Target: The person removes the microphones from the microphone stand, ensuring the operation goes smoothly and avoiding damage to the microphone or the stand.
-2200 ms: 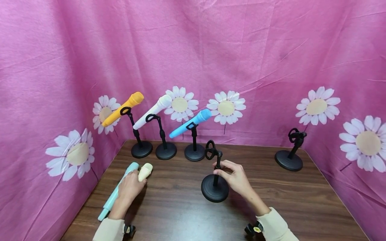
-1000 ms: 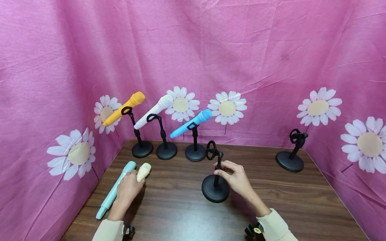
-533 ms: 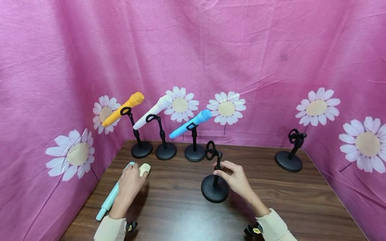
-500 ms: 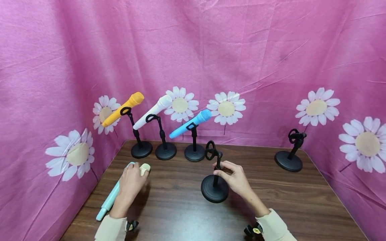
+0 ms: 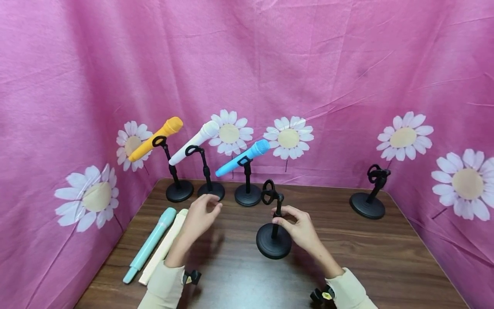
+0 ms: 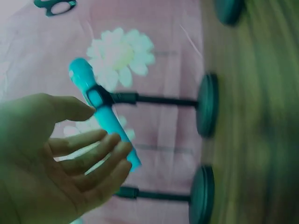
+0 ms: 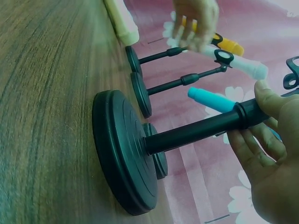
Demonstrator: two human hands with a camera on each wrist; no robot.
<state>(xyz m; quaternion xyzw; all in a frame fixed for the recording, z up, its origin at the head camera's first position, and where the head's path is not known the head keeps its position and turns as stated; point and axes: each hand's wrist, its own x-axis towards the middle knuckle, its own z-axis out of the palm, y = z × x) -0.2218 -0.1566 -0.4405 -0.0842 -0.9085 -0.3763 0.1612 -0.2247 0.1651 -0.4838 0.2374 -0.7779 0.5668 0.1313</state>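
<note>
My right hand point(image 5: 299, 226) pinches the pole of a black microphone stand point(image 5: 274, 241) between thumb and fingers; in the right wrist view its round base point(image 7: 124, 151) sits close over the wood. The ring clip at the top of this stand holds nothing. My left hand point(image 5: 200, 216) hovers over the table, fingers loosely bent with nothing between them, as the left wrist view also shows. Left of that arm a cream microphone point(image 5: 164, 249) lies beside a mint green microphone point(image 5: 150, 244), the cream one partly hidden by the sleeve.
Along the back left stand three black stands bearing a yellow microphone point(image 5: 156, 139), a white microphone point(image 5: 194, 143) and a blue microphone point(image 5: 243, 157). Another stand point(image 5: 368, 205) with a bare clip is at the back right. Pink flowered cloth point(image 5: 247, 64) walls the wooden table point(image 5: 347, 253).
My left hand has let go of the cream microphone, leaving it lying beside the mint green one, and has moved right and up. The right hand still holds the stand in the same place.
</note>
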